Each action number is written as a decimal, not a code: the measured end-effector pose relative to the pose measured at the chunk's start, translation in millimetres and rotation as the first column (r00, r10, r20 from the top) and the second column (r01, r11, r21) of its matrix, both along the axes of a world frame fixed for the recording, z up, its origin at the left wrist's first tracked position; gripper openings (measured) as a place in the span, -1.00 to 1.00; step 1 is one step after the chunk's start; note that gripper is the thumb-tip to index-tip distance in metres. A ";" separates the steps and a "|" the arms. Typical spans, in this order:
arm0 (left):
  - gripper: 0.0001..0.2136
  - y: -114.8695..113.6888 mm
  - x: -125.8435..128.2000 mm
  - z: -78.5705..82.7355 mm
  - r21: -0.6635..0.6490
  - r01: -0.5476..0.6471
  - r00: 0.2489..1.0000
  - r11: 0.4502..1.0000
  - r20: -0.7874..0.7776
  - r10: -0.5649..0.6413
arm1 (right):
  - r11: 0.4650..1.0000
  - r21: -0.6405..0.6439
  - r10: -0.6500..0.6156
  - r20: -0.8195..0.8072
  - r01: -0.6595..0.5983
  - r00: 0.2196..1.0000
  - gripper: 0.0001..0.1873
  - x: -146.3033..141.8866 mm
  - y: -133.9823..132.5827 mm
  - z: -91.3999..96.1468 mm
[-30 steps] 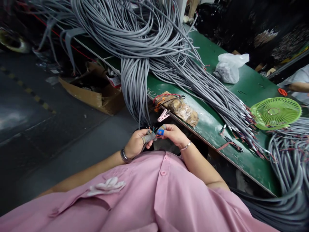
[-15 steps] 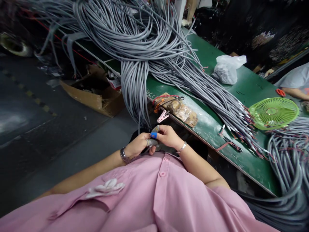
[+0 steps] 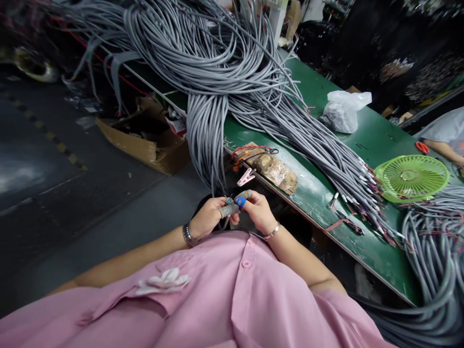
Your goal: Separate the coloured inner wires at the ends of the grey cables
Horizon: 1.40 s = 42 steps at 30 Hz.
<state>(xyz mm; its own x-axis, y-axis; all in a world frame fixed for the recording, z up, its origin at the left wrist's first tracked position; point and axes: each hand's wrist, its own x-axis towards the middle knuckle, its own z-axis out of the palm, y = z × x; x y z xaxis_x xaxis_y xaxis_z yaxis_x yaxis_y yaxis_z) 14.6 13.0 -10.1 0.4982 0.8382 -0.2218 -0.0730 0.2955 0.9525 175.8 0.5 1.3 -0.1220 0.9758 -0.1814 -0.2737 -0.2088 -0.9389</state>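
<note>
Here you are, both hands meeting in front of your pink shirt point(image 3: 203, 299), short of the table and apart from its edge. Your left hand point(image 3: 207, 220), its fingers in grey covers point(image 3: 229, 211), is gripping a cable end point(image 3: 228, 199), fine coloured wires poking out above the grip. Your right hand point(image 3: 261, 212), blue band point(image 3: 240, 201) on the thumb, brings thumb and forefinger together just beside those wires; whether a strand sits between them, you cannot tell, they're too small and half hidden. From your hands, the pink clip point(image 3: 246, 177) juts past the table edge at one o'clock, and the wood block point(image 3: 279, 173) rests along that edge at two. The green table point(image 3: 313, 205) slants away down to four o'clock, a strip of its top showing between block and spread cables point(image 3: 326, 150). Close at eleven, a hanging bundle point(image 3: 208, 135) drops over the edge, tight to your working space. Wider room opens at nine, dark floor point(image 3: 90, 212), with a cardboard box point(image 3: 125, 145) at ten. Out near three sits the green fan basket point(image 3: 411, 176), touching the cable tips; beyond it, a co-worker's arm point(image 3: 444, 151).
</note>
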 end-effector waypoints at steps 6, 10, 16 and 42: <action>-0.83 -1.0 -6.3 2.5 0.086 0.003 0.996 0.996 -0.089 0.004 | 0.996 0.003 0.091 0.112 -0.092 0.990 -0.64 -1.1 12.3 4.3; -0.79 -2.1 -5.6 -2.5 0.071 -0.103 0.994 0.992 -0.016 0.105 | 0.994 -0.017 0.112 0.072 -0.111 0.991 -0.65 3.3 12.8 4.1; -0.76 1.6 -6.4 -3.0 0.064 -0.105 0.994 0.992 -0.002 0.105 | 0.993 -0.056 0.111 0.047 -0.108 0.993 -0.66 5.2 7.5 6.4; -0.77 9.3 -11.3 5.1 -0.112 -0.135 0.977 0.984 0.148 0.151 | 0.972 -0.227 -0.117 -0.245 0.060 0.962 -0.51 17.9 21.6 -5.6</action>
